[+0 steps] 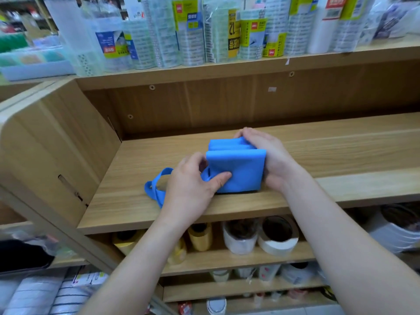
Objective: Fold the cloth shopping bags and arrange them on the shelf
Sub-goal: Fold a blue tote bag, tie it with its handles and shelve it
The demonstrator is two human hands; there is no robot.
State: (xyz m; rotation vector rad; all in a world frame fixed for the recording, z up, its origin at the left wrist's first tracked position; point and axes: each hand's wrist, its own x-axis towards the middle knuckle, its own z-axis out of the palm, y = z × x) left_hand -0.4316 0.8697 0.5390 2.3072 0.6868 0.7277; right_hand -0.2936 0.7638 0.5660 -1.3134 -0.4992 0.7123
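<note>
Blue cloth bag (238,169) sits folded between both hands, loose handles (156,181) trailing beyond the left hand (191,189). Its fingers pinch that edge; the right hand (270,155) clasps the other.

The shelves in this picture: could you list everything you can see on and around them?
cloth shopping bag: one, blue, folded into a block on the middle shelf
bag handles: loops, blue, trailing left of the block on the shelf board
wooden shelf: one unit, light wood, several boards
packaged rolls: many, clear wrap with yellow-green and blue labels, standing on the top board
tray: one, pale blue, upper left
tape rolls: several, white and yellow, on the board below the bag
bottom boards: blurred small goods, too unclear to name
left hand: one, pinches the bag's left edge, thumb on its front
right hand: one, grips the bag's right side, fingers curled over its back
</note>
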